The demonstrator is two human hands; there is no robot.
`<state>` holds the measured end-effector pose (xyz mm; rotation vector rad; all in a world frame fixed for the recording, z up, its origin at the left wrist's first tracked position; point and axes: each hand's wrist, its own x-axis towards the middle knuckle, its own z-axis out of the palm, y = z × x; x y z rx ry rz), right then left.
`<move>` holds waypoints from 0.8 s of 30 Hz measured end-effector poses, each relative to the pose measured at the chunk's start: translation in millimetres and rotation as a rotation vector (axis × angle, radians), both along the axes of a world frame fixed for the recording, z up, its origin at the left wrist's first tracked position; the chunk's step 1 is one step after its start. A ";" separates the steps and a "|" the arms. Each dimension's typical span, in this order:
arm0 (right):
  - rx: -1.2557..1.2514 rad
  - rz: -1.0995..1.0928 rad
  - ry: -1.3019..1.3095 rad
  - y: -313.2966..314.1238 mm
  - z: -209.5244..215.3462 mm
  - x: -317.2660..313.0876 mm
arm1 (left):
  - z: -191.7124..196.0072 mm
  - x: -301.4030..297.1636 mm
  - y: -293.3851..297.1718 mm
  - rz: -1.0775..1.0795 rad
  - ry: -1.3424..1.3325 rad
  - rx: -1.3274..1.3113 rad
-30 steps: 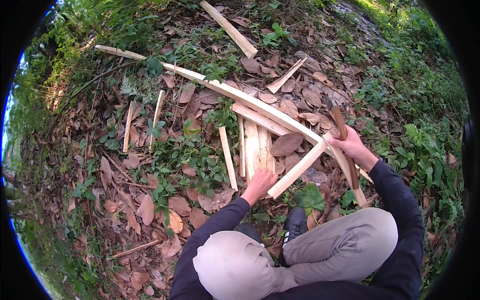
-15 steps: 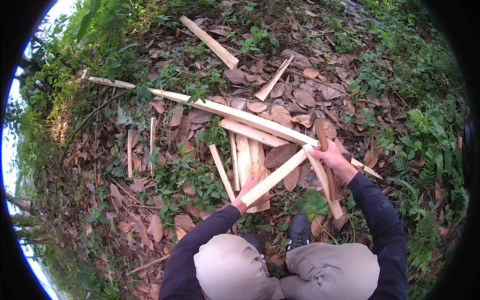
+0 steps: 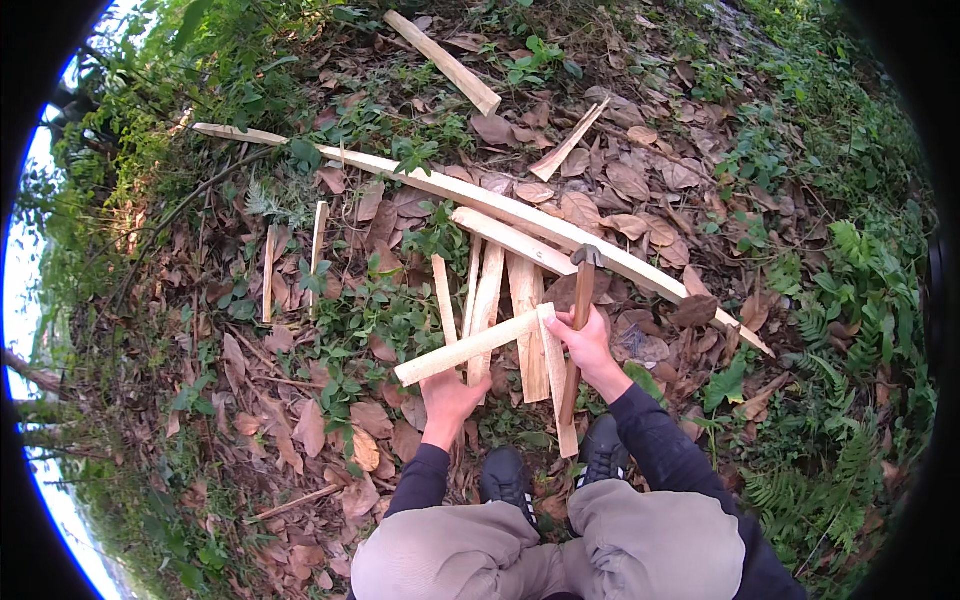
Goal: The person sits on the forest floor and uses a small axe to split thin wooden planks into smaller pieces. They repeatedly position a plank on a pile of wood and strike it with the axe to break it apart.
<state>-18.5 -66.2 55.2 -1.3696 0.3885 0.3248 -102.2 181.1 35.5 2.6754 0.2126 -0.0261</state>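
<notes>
My right hand (image 3: 588, 345) is closed round a hammer (image 3: 577, 372) with a wooden handle and a dark metal head pointing up. The same hand grips the corner where two pale wooden strips meet in a V. One joined strip (image 3: 465, 349) slopes down to the left across my left hand; the other strip (image 3: 556, 385) runs down beside the hammer handle. My left hand (image 3: 452, 402) is closed round the lower end of a narrow wooden plank (image 3: 487, 300), its fingers partly hidden behind the sloping strip. A wider plank (image 3: 527, 320) lies between my hands.
A long wooden strip (image 3: 480, 205) crosses the leafy ground beyond my hands, with a shorter wooden bar (image 3: 512, 241) beside it. More wood lies around: a stick (image 3: 445, 62) at the back, a split piece (image 3: 570, 140), and thin strips (image 3: 318, 245) at left. My shoes (image 3: 508, 482) are close below.
My right hand has moved left with the hammer and joined strips. My left hand has shifted left and down, and the narrow plank now stands apart from the wider one.
</notes>
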 end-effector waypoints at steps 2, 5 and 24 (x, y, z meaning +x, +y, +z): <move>0.021 -0.017 -0.002 -1.0 -2.1 -5.3 | -4.9 -7.5 21.8 0.083 -0.050 -0.137; 0.070 -0.007 0.084 -3.5 -13.8 -13.3 | -29.7 -15.1 89.3 -0.046 -0.237 0.384; -0.228 -0.054 -0.093 25.3 -81.0 12.8 | -14.9 99.9 -0.7 -0.550 -0.237 0.319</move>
